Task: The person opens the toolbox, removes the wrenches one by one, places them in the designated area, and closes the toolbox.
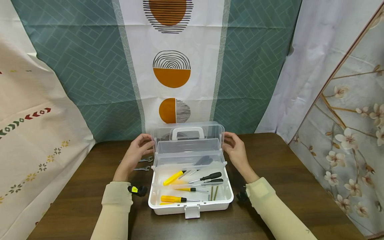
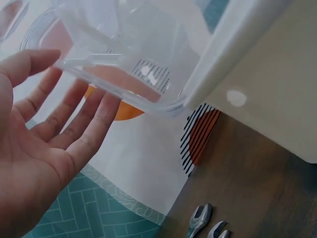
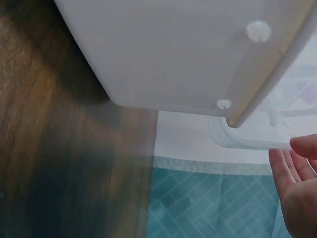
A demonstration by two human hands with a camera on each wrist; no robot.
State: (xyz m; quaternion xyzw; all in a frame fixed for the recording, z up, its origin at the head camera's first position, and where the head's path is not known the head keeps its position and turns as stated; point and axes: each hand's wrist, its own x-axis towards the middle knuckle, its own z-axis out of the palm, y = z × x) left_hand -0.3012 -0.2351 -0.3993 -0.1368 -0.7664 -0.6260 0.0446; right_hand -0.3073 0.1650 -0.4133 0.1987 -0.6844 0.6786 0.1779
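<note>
A white toolbox (image 1: 168, 210) stands on the table with its clear lid (image 1: 214, 130) raised at the back. My left hand (image 1: 136, 153) touches the lid's left side edge with its fingertips; in the left wrist view its fingers (image 2: 84, 141) are fairly straight. At the lid's opposite side, my right hand (image 1: 237, 151) has its thumb and fingertips by the edge. Inside lie yellow-handled screwdrivers (image 1: 171, 199), black-handled screwdrivers (image 1: 213, 175) and thin brass-coloured rods (image 1: 216, 192). A translucent tray (image 1: 188, 146) partly covers the back of the box.
Two wrenches (image 1: 143, 168) lie on the wooden table (image 1: 279, 186), left of the toolbox under my left forearm. A white latch (image 1: 192, 212) hangs down at the box's front. Patterned curtains (image 1: 255, 66) close off the back and both sides.
</note>
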